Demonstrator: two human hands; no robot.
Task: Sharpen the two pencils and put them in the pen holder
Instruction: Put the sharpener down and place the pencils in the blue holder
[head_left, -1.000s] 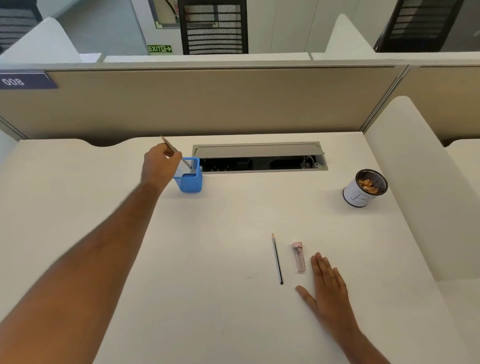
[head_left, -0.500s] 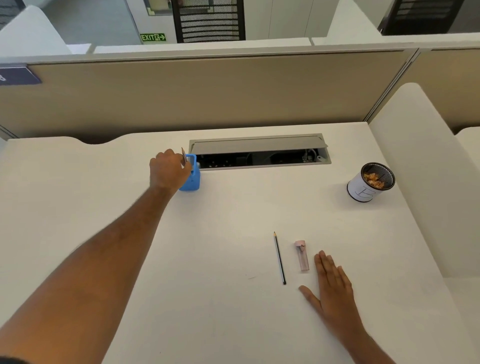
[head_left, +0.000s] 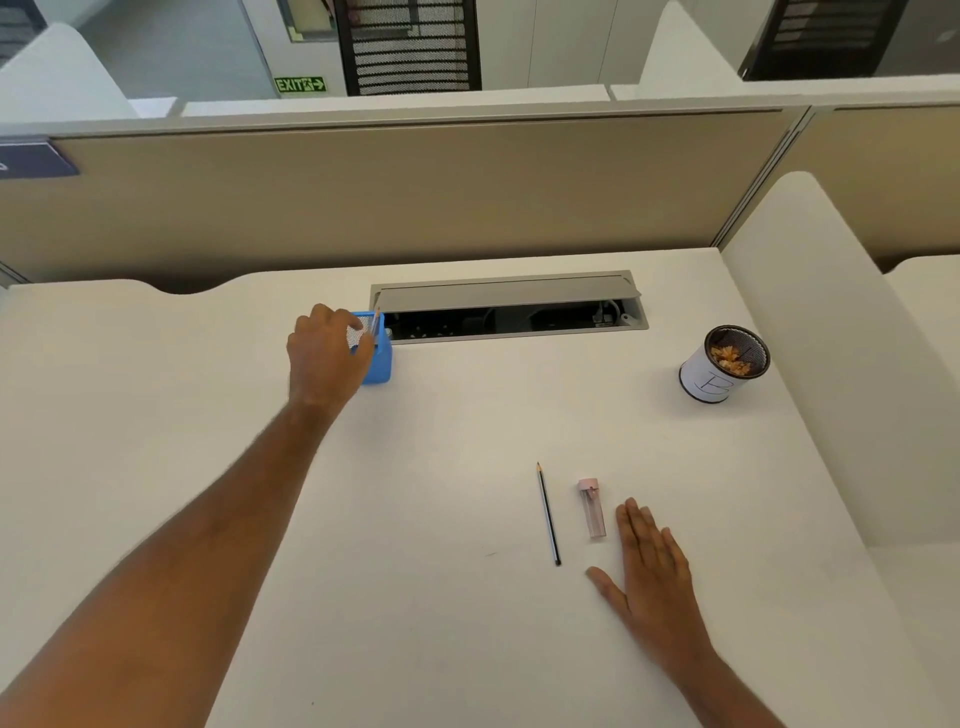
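A blue mesh pen holder (head_left: 382, 365) stands on the white desk (head_left: 457, 426), just left of the cable slot. One pencil (head_left: 375, 322) stands in it with its sharpened tip up. My left hand (head_left: 324, 358) reaches over the holder's front, and its fingertips still pinch that pencil. A second dark pencil (head_left: 548, 513) lies loose on the desk, tip pointing away from me. A pink sharpener (head_left: 592, 508) lies right of that pencil. My right hand (head_left: 652, 577) rests flat on the desk beside the sharpener, fingers straight, holding nothing.
A round black mesh cup (head_left: 724, 366) with a white label holds pencil shavings at the right. An open grey cable slot (head_left: 509, 307) runs along the back of the desk. A beige partition (head_left: 415, 192) closes off the far side, and a white divider (head_left: 831, 364) the right.
My left hand has lowered the pencil from a slant above the holder down into it. The right hand, the loose pencil and the sharpener have stayed put.
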